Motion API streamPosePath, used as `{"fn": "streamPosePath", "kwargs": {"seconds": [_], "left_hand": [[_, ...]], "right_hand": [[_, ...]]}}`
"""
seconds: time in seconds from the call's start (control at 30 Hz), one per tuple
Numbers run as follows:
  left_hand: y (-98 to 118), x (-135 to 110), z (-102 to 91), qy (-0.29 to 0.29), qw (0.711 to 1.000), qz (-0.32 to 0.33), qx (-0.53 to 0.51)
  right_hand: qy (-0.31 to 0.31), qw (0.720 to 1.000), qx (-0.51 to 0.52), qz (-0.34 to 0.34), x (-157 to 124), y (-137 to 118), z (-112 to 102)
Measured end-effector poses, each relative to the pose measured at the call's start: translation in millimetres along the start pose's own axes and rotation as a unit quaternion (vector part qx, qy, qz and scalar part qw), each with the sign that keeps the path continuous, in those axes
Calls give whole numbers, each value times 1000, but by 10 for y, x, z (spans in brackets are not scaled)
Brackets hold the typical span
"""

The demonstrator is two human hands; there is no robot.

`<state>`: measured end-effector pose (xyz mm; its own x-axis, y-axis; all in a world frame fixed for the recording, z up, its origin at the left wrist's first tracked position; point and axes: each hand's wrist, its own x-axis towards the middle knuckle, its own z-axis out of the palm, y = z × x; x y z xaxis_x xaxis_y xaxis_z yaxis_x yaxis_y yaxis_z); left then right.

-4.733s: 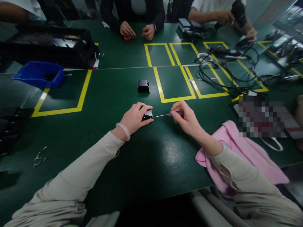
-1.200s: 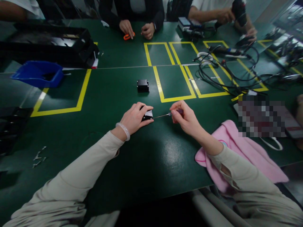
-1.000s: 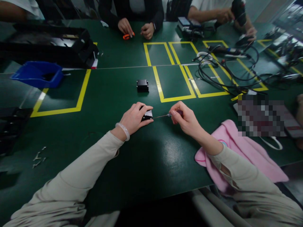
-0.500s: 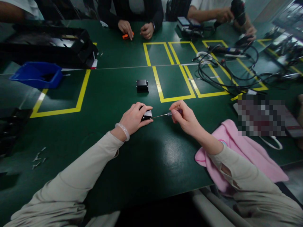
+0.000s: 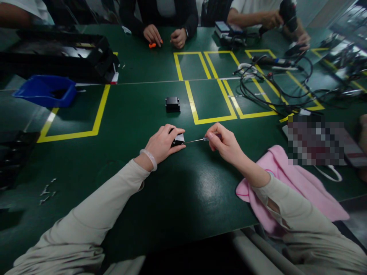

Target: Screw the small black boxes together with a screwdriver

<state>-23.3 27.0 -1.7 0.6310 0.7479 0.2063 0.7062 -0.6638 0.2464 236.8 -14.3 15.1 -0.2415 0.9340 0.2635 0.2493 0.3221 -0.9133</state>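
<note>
My left hand (image 5: 163, 142) is closed around a small black box-shaped part (image 5: 179, 139), pressing it to the green table; the fingers cover much of it. In my right hand (image 5: 224, 140) is a screwdriver (image 5: 197, 140) with a thin metal shaft, its handle mostly hidden by the fingers. The shaft lies nearly level, and its tip meets the right side of the black part. A second black box-shaped part (image 5: 172, 104) stands on the table beyond my left hand.
A blue bin (image 5: 46, 91) and black trays (image 5: 97, 57) stand at left, with several loose screws (image 5: 46, 193) nearer me. A pink cloth (image 5: 298, 191) lies under my right forearm. Cables (image 5: 275, 99) spread at right. Across the table, a co-worker's hands (image 5: 178, 37) rest near an orange object (image 5: 152, 45).
My right-hand fingers have shifted slightly on the screwdriver handle. The left hand and the black part stay in place. Across the table, the co-worker's fingers have moved slightly over the orange object.
</note>
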Motion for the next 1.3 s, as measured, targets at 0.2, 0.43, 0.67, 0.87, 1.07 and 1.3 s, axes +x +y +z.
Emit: {"fn": "streamPosePath", "kwargs": {"seconds": [0.2,0.43,0.67,0.87,1.07,1.3], "left_hand": [[-11,-3,15,6,1000,2,0],[-3,-3,6,1,1000,-3,1],[3,0,-5,0,1000,-3,3],[5,0,-11,2,1000,-2,-3],[10,1,-16,-1,1000,-5,-4],[-1,0,0,-3,1000,-8,-3]], "right_hand": [[-4,999,47,-7,0,25,11],[3,1000,17,10,6,16,11],[15,999,49,5,-9,43,29],[19,1000,13,13,-8,29,22],[13,999,43,-1,-8,30,29],[-2,1000,24,1,1,8,18]]}}
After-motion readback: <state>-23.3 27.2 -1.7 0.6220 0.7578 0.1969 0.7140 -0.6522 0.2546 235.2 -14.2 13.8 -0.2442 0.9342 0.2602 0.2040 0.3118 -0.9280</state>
